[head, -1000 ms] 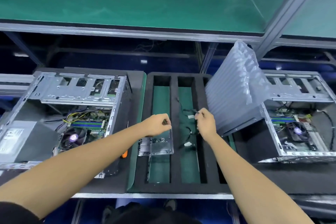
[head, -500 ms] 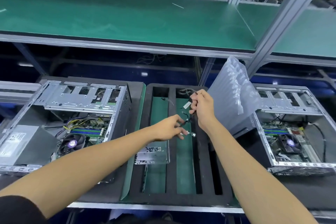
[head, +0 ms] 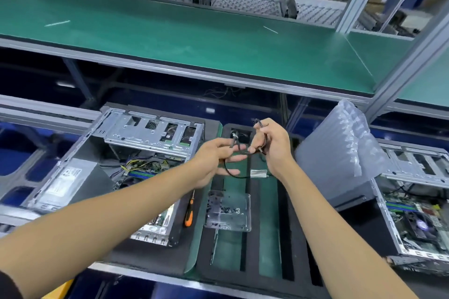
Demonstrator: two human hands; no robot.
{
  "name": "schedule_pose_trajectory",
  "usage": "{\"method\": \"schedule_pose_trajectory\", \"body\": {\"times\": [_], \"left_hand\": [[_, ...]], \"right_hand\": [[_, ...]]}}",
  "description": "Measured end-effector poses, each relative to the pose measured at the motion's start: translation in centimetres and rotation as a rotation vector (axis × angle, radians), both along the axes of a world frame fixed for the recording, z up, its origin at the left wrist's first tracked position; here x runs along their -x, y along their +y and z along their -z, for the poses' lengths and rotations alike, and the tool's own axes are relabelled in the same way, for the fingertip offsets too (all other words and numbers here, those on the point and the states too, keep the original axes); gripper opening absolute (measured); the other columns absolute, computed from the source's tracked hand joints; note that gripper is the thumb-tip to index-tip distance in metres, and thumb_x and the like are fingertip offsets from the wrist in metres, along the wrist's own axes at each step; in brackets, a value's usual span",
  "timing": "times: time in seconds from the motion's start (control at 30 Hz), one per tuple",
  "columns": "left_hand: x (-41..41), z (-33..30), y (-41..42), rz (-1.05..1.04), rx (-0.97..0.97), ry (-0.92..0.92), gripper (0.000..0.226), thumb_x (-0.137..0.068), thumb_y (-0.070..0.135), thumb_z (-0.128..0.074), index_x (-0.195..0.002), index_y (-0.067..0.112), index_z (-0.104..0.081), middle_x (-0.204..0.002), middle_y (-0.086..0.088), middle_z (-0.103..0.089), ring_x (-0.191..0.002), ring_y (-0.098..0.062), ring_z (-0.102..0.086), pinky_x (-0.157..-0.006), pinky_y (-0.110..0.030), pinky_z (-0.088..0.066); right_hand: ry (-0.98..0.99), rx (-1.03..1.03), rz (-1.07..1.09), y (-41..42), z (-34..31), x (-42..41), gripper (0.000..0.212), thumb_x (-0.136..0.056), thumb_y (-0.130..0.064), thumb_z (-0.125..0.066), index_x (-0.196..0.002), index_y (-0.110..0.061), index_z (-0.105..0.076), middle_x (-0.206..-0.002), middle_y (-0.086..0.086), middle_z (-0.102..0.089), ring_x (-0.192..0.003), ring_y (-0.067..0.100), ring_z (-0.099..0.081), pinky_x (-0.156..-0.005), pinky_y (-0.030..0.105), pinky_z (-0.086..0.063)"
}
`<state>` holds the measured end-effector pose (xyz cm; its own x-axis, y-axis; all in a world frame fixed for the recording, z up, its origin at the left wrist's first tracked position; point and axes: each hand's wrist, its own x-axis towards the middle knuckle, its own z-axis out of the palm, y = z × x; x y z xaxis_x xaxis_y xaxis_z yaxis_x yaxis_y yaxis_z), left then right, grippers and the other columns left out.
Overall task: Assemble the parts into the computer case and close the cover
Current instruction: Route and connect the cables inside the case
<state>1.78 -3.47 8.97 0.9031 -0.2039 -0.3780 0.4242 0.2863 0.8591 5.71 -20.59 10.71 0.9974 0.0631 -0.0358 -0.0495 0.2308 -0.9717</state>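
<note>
A thin black cable [head: 227, 170] with a white label tag hangs in a loop between both my hands, above the black foam tray [head: 252, 272]. My right hand [head: 272, 148] grips the cable's upper end, fingers curled round it. My left hand [head: 213, 160] holds the other end near a small connector, fingers partly spread. An open computer case [head: 116, 167] lies on its side to the left, its motherboard and drive cage exposed. A second open case [head: 413, 201] lies at the right.
A clear plastic box of screws [head: 228, 211] rests on the tray. An orange-handled screwdriver [head: 189, 213] lies between the left case and the tray. A bubble-wrap sheet [head: 340, 148] leans on the right case. A green shelf [head: 170, 39] runs overhead.
Both hands have lifted the cable higher off the tray and moved apart a little. The camera has tilted up, showing more of the shelf and boxes behind.
</note>
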Motion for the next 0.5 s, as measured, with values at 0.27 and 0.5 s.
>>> {"method": "schedule_pose_trajectory", "body": {"times": [0.27,0.5], "left_hand": [[0.7,-0.8,14.8,-0.102,0.0,-0.089,0.027,-0.106,0.009,-0.045,-0.129,0.01,-0.057,-0.125,0.002,-0.071,-0.118,-0.013,-0.067,-0.065,-0.034,-0.062],[1.8,0.3,25.1,-0.125,0.003,-0.055,0.021,-0.104,0.02,-0.055,-0.124,0.02,-0.06,-0.123,0.006,-0.072,-0.115,-0.011,-0.068,-0.069,-0.03,-0.059]], "right_hand": [[0.001,0.121,-0.281,11.8,-1.2,0.3,0.011,-0.066,-0.002,-0.045,-0.074,-0.009,-0.048,-0.057,0.014,-0.063,-0.073,0.039,-0.075,-0.064,0.035,-0.06],[0.016,0.262,-0.511,22.1,0.5,1.0,0.015,-0.066,0.001,-0.049,-0.077,-0.009,-0.046,-0.067,0.01,-0.069,-0.091,0.037,-0.077,-0.081,0.039,-0.061]]}}
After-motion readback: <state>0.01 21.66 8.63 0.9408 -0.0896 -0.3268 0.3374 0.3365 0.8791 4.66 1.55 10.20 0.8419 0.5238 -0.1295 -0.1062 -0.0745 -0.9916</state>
